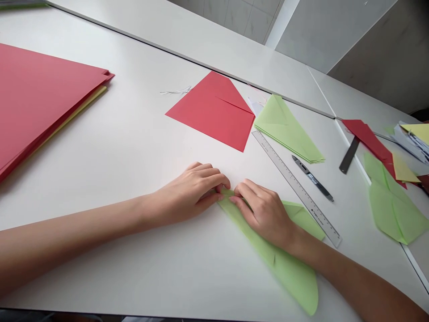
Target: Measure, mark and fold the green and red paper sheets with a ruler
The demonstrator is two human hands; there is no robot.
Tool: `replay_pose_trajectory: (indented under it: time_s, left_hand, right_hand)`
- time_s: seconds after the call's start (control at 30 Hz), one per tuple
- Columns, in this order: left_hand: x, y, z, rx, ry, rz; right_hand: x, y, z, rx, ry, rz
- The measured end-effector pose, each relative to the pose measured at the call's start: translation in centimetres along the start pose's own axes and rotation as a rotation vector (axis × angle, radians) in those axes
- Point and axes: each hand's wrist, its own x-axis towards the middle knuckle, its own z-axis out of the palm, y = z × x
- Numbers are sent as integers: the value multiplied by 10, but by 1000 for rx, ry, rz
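A folded light green paper (291, 268) lies on the white table (134, 147) in front of me, its narrow tip pointing toward the middle. My left hand (191, 190) rests beside that tip, fingers curled and pinching the paper's point. My right hand (263, 210) lies on top of the green paper, fingers pressed together on the same tip, meeting the left fingertips. Much of the paper's middle is hidden under my right hand and forearm.
A stack of red and yellow sheets (36, 103) lies at the far left. A folded red paper (217, 109), a folded green paper (288, 129), a clear ruler (295, 183) and a pen (311, 178) lie beyond my hands. More red, yellow and green folded papers (392, 201) lie at the right.
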Motion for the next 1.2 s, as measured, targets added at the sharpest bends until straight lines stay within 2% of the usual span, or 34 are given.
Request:
replay_pose_trajectory:
  time_s: [0.13, 0.5, 0.67, 0.97, 1.2]
  left_hand:
    - [0, 0, 2, 1, 0, -22]
    - [2, -12, -4, -6, -70, 71]
    - [2, -12, -6, -42, -75, 56]
    - [1, -8, -6, -42, -58, 37]
    - [2, 1, 4, -6, 37, -35]
  right_hand:
    - [0, 0, 1, -8, 2, 0]
    - [-3, 0, 1, -7, 7, 9]
    - [-2, 1, 1, -3, 6, 9]
    - [-3, 1, 0, 6, 5, 7]
    - [-2, 0, 1, 3, 15, 2]
